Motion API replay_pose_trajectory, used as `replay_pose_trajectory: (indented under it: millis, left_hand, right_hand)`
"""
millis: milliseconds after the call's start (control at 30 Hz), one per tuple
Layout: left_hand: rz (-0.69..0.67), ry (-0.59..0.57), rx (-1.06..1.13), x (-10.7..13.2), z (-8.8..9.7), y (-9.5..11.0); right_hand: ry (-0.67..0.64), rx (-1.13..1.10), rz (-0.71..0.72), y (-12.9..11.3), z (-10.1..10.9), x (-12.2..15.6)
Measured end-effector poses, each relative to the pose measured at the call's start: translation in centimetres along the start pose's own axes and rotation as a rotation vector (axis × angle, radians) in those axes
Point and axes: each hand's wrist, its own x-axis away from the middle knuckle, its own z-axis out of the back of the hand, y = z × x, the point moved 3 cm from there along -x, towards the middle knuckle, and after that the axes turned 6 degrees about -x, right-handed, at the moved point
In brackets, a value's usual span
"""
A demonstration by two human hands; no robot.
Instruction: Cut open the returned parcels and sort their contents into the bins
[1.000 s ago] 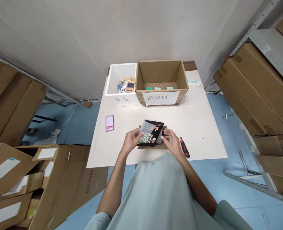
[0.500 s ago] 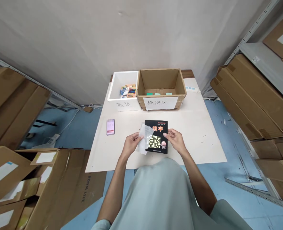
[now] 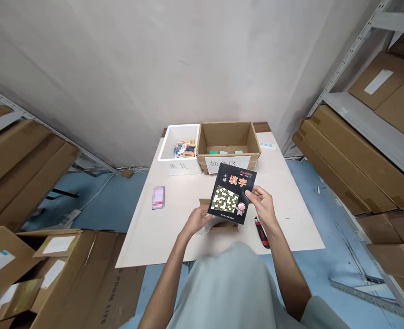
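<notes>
My right hand (image 3: 262, 203) grips the right edge of a black crossword book (image 3: 231, 194), thumb on the cover. The book is tilted and raised above the table, its yellow-and-white grid and pink cartoon figure facing me. My left hand (image 3: 197, 220) is closed at the book's lower left corner on a thin translucent white sheet (image 3: 210, 224); its fingertips are partly hidden behind the book. Beneath the book lies a brown cardboard piece or small box (image 3: 225, 228), mostly covered. A red and black utility knife (image 3: 262, 234) lies beside my right wrist.
At the table's back stand a white bin (image 3: 183, 167) with small colourful boxes and a labelled cardboard box (image 3: 254, 148) with green-topped items. A blurred pink-purple object (image 3: 158, 197) lies on the left. Cartons (image 3: 81, 269) and shelves (image 3: 376, 114) flank the white-covered table (image 3: 143, 242).
My right hand has lifted and tilted the book away from my left hand. The translucent sheet is off the cover and lower. The cardboard piece and the utility knife now show.
</notes>
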Motion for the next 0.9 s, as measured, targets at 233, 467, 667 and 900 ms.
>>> replay_pose_trajectory:
  millis: [233,467,667,900]
  left_hand:
    - [-0.034,-0.027,0.473,0.0,3.0,5.7]
    - [-0.039,0.031,0.555,0.5,3.2,8.8]
    - [-0.031,0.209,0.555,1.4,2.5,10.0]
    - [-0.128,0.432,0.419,2.0,-1.1,11.2]
  right_hand:
    - [-0.038,-0.005,0.003,-1.3,-1.3,-0.5]
    - [-0.061,0.003,0.065,-2.2,-2.3,-1.6]
    - [0.069,0.189,0.217,-1.9,-1.9,-2.2]
    - [-0.096,0.318,0.275,-0.2,-6.2,1.3]
